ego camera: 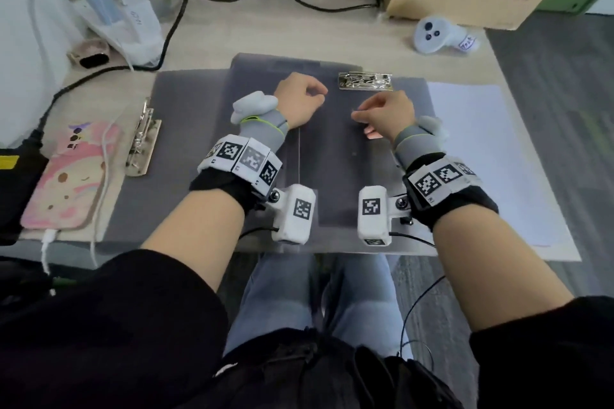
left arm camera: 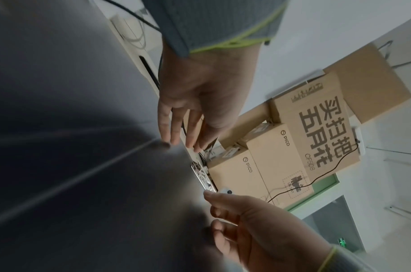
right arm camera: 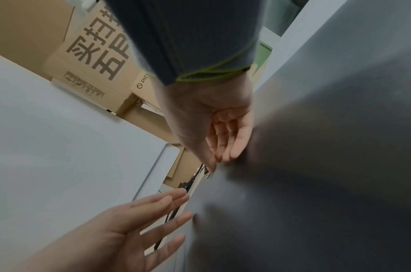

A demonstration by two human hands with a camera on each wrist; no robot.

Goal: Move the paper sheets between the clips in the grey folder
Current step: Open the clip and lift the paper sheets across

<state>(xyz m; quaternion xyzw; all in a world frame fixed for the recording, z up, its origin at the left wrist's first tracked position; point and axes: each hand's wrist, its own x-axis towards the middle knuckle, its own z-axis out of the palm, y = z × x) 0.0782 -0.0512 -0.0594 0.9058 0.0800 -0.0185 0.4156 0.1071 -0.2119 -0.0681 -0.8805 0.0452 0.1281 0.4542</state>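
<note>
Both hands hover low over the middle of the open grey folder [ego camera: 186, 149]. The left hand [ego camera: 299, 103] looks loosely curled from the head view, yet the wrist views show its fingers [left arm camera: 169, 125] fairly straight, tips at or just above the grey surface, holding nothing. The right hand [ego camera: 385, 114] has its fingers [right arm camera: 232, 139] lightly bent and drawn together, tips brushing the grey panel; whether it pinches a thin edge I cannot tell.

Just beyond the right hand's fingertips lies the top clip [ego camera: 365, 81], with nothing under it that I can see. Well out to the left of the left hand sits the side clip [ego camera: 143, 139], also bare. The paper sheets [ego camera: 481, 159] lie outside the right hand, on the table beside the folder's edge.

By my judgement, the sheets are out of the clips and the hands are between steps. Next, one hand would need to reach right, gather the stack squarely, while the other presses a clip open.
</note>
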